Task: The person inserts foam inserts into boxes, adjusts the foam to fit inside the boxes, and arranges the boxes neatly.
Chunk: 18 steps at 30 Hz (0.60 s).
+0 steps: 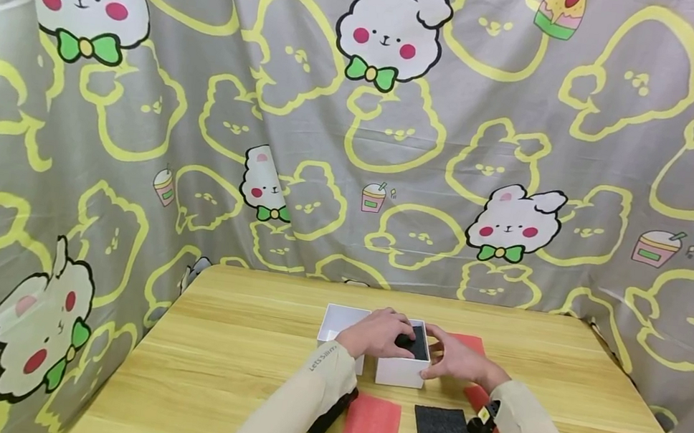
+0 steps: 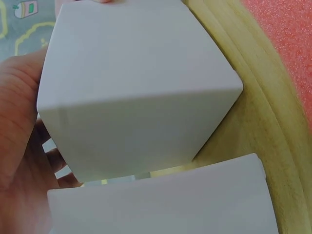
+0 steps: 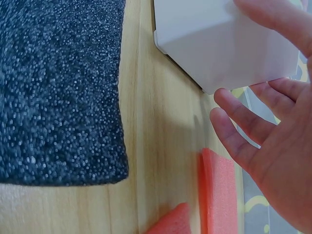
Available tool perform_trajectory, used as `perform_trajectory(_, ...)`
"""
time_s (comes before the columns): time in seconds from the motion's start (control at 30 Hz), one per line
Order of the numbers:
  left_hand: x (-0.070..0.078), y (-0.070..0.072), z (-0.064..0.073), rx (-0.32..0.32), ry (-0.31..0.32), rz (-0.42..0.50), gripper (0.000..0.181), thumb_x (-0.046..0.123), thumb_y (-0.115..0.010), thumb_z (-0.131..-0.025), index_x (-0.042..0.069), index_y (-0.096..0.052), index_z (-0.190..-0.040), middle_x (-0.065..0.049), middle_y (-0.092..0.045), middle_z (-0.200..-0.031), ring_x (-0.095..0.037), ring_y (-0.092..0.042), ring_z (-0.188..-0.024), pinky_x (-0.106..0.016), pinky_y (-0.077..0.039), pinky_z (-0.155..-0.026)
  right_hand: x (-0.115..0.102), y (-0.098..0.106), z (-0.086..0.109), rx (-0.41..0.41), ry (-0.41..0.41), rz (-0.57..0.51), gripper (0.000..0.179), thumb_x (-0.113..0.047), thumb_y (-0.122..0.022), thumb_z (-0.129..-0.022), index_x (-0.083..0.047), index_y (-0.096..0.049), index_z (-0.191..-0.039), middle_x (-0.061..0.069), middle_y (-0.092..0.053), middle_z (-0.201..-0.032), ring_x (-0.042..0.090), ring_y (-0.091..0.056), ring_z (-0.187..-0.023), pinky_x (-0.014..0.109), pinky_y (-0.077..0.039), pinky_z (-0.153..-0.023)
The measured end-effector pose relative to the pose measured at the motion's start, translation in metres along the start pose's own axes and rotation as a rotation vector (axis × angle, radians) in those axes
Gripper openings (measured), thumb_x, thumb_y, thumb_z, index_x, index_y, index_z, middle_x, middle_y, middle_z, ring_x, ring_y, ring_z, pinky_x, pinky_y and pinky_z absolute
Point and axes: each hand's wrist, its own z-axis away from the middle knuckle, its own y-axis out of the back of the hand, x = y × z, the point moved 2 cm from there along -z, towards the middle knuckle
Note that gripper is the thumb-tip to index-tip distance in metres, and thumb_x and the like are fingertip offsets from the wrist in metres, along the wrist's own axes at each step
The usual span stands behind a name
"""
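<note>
The left sleeve [image 1: 280, 414], if lowered, might drag the red sheet [image 1: 370, 427] lying in front of the held white box [image 1: 401, 373]. The right hand [image 1: 459, 359] grasps that box's right side; too hard a squeeze could bow it. The left hand [image 1: 377, 333] spans its left wall, gripping or not I cannot tell; lopsided pressure could wedge the dark insert [image 1: 420, 347] inside it.

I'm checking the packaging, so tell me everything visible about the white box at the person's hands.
The white box is open-topped, with smooth, plain walls that look like stiff card. It stands upright on the wood-grain table, beside another white box, with a gap between. A black piece shows inside. The left hand reaches over its opening; the right hand grips its right side. Its inner floor is hidden.
</note>
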Motion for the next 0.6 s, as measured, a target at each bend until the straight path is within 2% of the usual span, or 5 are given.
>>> perform_trajectory(0.33, 0.003, 0.003, 0.0, 0.009, -0.006, -0.068, 0.036, 0.053, -0.063, -0.085, 0.027, -0.07, -0.111, 0.009, -0.059, -0.118, -0.013, -0.05, -0.109, -0.027, -0.037, -0.096, -0.002, -0.001, 0.0, -0.001, 0.01, -0.003, 0.094, -0.009, -0.079, -0.075, 0.001, -0.019, -0.147, 0.024, -0.036, -0.138, 0.037, -0.051, -0.111, 0.038, -0.05, -0.081)
perform_trajectory(0.6, -0.008, 0.011, 0.014, -0.036, 0.043, -0.058, 0.036, 0.053, -0.065, -0.084, 0.028, -0.07, -0.109, 0.01, -0.059, -0.118, -0.015, -0.049, -0.11, -0.03, -0.036, -0.098, 0.0, 0.0, 0.001, 0.015, 0.004, 0.026, 0.1, -0.013, -0.081, -0.075, 0.005, -0.014, -0.147, 0.027, -0.034, -0.139, 0.039, -0.049, -0.112, 0.039, -0.048, -0.083)
